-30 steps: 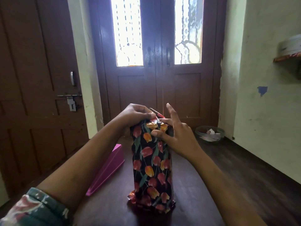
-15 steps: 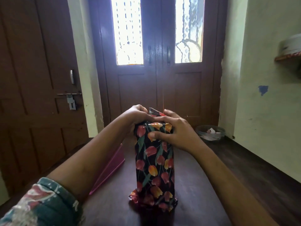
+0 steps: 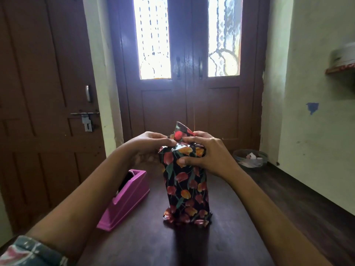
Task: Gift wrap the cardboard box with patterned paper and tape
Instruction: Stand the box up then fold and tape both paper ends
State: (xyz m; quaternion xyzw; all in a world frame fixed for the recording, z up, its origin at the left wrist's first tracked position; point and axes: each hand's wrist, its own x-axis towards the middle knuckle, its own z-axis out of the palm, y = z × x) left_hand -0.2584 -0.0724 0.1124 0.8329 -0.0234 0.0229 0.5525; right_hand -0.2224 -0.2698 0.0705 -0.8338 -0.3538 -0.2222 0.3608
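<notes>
While our left grip (image 3: 151, 142) pinches its top flap (image 3: 180, 131) and right grip (image 3: 207, 156) clasps its upper edges, the safest hold, the box (image 3: 185, 187), at three o'clock of the tape dispenser (image 3: 126, 200), seems light, stiff, slippery.

Below the grip of the left hand (image 3: 151, 143) and right hand (image 3: 208, 158), paper (image 3: 185, 189) hides the box entirely; the bowl (image 3: 342, 55) far right is blurred and cropped.

Glossy wrapping paper (image 3: 185, 189), pink plastic dispenser (image 3: 126, 200)
</notes>
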